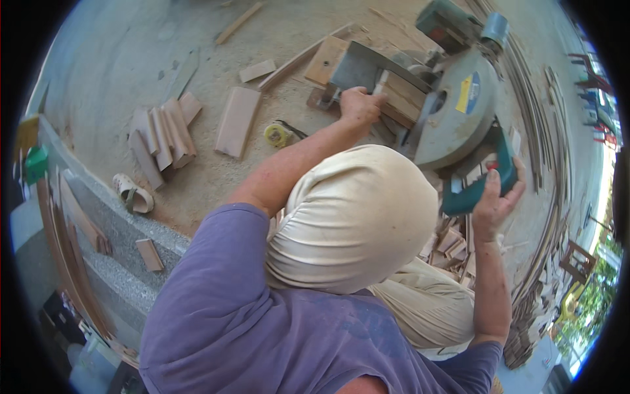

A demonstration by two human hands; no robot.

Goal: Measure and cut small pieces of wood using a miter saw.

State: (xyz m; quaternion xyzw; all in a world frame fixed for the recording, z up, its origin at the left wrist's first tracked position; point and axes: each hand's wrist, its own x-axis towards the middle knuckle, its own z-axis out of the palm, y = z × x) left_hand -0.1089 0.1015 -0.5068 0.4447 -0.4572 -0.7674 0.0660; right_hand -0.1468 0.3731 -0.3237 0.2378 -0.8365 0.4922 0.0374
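My left hand (361, 107) is closed at the near end of a wooden block (403, 98), which lies against the grey metal fence (367, 65) of a chop saw. Round the green handle (467, 196) of that chop saw (456, 118) curl the fingers of my right hand (497, 205), the thumb near a red button. The saw's rounded blade guard stands just right of the block and hides most of the blade. Another wooden block (326, 60) sits beyond the fence. My knee, in cream trousers, rises between my arms.
Several cut wood pieces (164, 134) lie in a group on the left, beside a wide board (238, 122) and a yellow tape measure (277, 135). A clog (133, 194) rests by the concrete step (157, 230). Offcuts (453, 243) are heaped below the saw; long strips (545, 131) run along the right.
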